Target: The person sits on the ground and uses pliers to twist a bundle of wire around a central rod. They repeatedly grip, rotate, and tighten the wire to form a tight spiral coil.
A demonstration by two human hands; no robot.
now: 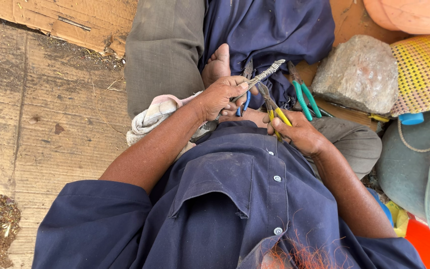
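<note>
1. Cable [267, 71], braided and grey, slants over the lap, pinched in the closed left hand [220, 97].
2. Right hand [299, 132] wraps yellow-handled pliers [274, 112], biting the cable.
3. Green-handled pliers [304, 97] lie beside a stone [359, 74].

A dark blue work shirt [235, 199], dusty, with short sleeves, a flapped chest pocket and pale buttons. Grey trousers [162, 50] beyond the fingers. Bare forearms, bare foot [217, 65].
</note>
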